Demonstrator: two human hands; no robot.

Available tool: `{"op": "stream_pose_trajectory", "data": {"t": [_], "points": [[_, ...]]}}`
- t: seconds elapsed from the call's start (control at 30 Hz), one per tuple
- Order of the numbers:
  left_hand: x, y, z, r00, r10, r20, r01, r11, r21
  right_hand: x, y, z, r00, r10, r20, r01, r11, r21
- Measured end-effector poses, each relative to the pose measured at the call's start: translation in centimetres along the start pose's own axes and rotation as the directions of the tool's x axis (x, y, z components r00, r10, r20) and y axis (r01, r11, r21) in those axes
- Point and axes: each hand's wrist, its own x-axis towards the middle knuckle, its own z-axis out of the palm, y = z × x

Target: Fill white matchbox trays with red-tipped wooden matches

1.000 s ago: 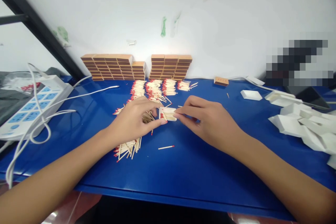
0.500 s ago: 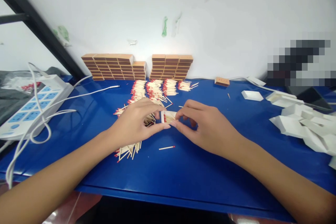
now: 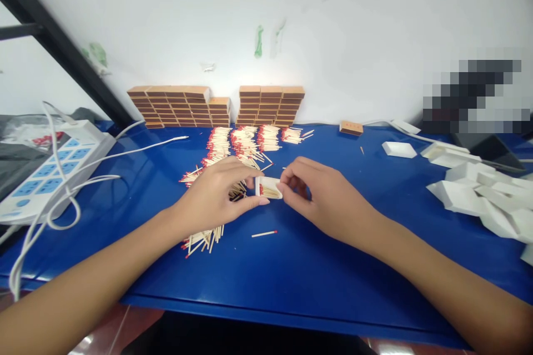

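Note:
A small white matchbox tray holds several matches, their red heads towards its left end. My left hand grips the tray's left end between thumb and fingers. My right hand is closed in a pinch at the tray's right end, thumb and index finger meeting on its edge. Beneath and behind my left hand lies a heap of loose matches, partly hidden by the hand. One single match lies on the blue table in front of the tray.
Stacked matchboxes line the wall, with a second stack beside them. Bunches of matches lie before these. A lone matchbox sits right of them. Empty white trays pile up at right; a power strip with cables is at left.
My right thumb and fingers have drawn slightly right, from over the tray's contents to its right end, uncovering more of the matches. My left hand has stayed on the tray.

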Motion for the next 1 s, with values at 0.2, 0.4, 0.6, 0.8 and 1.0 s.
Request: {"op": "stream_pose_trajectory", "data": {"t": [0.2, 0.4, 0.6, 0.8, 1.0], "points": [[0.1, -0.1, 0.0, 1.0, -0.002, 0.01, 0.002, 1.0, 0.0, 0.2, 0.1, -0.5, 1.0, 0.002, -0.024, -0.001, 0.999, 0.046], [0.1, -0.1, 0.1, 1.0, 0.021, 0.017, -0.021, 1.0, 0.006, 0.1, 0.5, 0.1, 0.999, -0.041, 0.031, 0.038, 0.996, 0.079], [0.1, -0.3, 0.0, 1.0, 0.004, 0.017, -0.005, 1.0, 0.018, -0.2, 0.5, 0.3, 0.992, -0.116, -0.059, 0.117, 0.993, 0.027], [0.1, -0.1, -0.1, 1.0, 0.004, 0.023, -0.005, 1.0, 0.017, 0.1, -0.4, -0.3, 0.995, -0.019, -0.096, 0.042, 0.969, 0.244], [0.2, -0.2, -0.1, 1.0, 0.008, 0.018, -0.009, 0.999, 0.031, 0.2, -0.3, -0.1, 0.999, 0.053, 0.014, -0.054, 0.913, 0.404]]}}
